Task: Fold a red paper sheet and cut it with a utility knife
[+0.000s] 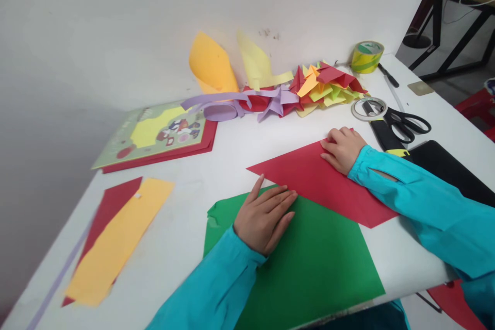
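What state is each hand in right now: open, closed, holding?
Left hand: open, palm down on the large green paper sheet.
Right hand: fingers bent on the pointed red paper sheet; grip cannot be told.
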Available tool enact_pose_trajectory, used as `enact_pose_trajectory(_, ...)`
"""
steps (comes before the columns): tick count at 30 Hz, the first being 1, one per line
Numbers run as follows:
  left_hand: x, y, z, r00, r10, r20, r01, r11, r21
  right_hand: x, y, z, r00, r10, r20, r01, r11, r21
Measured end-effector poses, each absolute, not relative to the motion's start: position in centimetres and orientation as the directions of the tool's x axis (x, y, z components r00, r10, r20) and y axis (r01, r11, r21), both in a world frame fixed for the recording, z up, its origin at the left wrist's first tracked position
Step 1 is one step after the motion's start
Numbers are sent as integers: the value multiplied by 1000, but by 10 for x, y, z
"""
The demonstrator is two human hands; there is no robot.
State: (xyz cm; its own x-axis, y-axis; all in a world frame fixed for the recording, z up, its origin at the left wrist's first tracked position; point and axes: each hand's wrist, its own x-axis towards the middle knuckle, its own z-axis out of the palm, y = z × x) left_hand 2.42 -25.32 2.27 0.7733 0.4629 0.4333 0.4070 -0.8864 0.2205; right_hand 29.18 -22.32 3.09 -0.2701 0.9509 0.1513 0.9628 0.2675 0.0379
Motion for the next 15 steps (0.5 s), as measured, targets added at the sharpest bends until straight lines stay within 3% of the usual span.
enact_pose_trajectory(15,18,-245,23,759,451,469,466,-880,92,292,-223,30,-267,952,150,964,265,33)
